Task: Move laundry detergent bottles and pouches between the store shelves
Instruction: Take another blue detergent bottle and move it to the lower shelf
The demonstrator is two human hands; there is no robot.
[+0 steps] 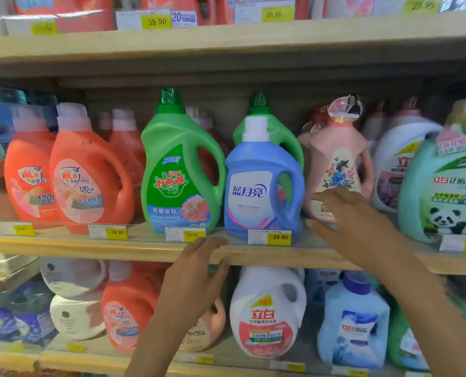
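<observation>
Head view looks at a blue plastic detergent bottle with a white cap (261, 191) standing upright at the front of the middle wooden shelf (90, 247), between a tall green plastic bottle (177, 170) on its left and a pale pink bottle with a flower label (335, 170) on its right. Both hands are empty and flank it. The left hand (196, 270) hangs in front of the shelf edge just below the bottle with its fingers loosely spread, and the right hand (349, 216) reaches in beside the bottle's lower right with its fingers straight and apart, crossing the pink bottle's base. Neither hand appears to touch the blue bottle. It looks full, so it is probably heavy, with stiff, smooth walls that could slip in a flat palm. The moulded handle (298, 191) on its right side seems the surest hold, with the other hand under the base. The neighbours stand close, so lifting straight out towards the front should avoid knocking them.
</observation>
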